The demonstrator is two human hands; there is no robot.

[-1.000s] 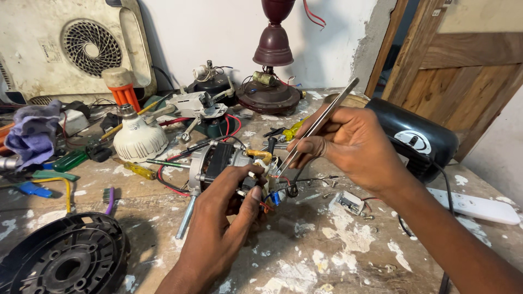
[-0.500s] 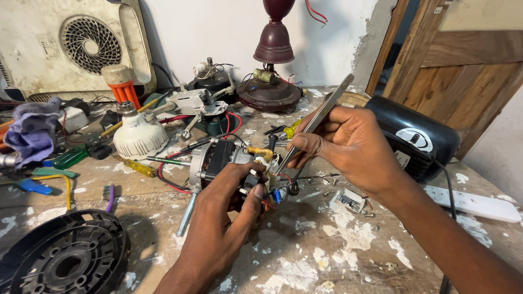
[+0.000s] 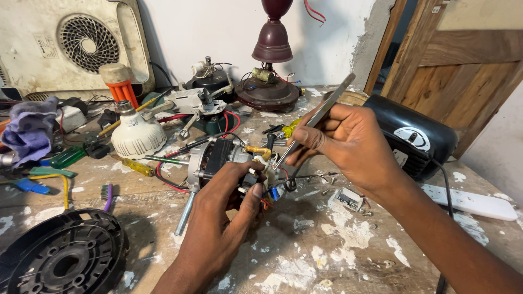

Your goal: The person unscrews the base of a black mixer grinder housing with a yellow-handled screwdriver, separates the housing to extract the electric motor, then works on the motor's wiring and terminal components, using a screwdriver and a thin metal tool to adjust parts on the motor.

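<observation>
The left hand (image 3: 226,204) is wrapped over the near end of a small grey metal electric motor with dark windings (image 3: 218,158), thumb and fingers pressed against its wiring end, clamping it on the paint-spattered wooden bench (image 3: 305,256). The motor lies at the middle of the bench, its steel shaft (image 3: 184,213) pointing toward 7 o'clock. The right hand (image 3: 348,144) pinches a pair of long silver metal tweezers (image 3: 316,120) between thumb and fingers; the tips reach down toward 7 o'clock, into the coloured wires at the motor's end, just beside the left thumb.

At 10 o'clock from the motor stands a white ribbed bulb-shaped housing (image 3: 136,136). At 12 o'clock sits a dark maroon bell-shaped fan base (image 3: 269,87). At 3 o'clock, behind the right hand, is a black rounded plastic casing (image 3: 419,136), and beyond it a white power strip (image 3: 474,201). At 8 o'clock, at the bench's near corner, lies a black round plastic fan guard (image 3: 60,256). A purple cloth (image 3: 30,128) lies at 9 o'clock.
</observation>
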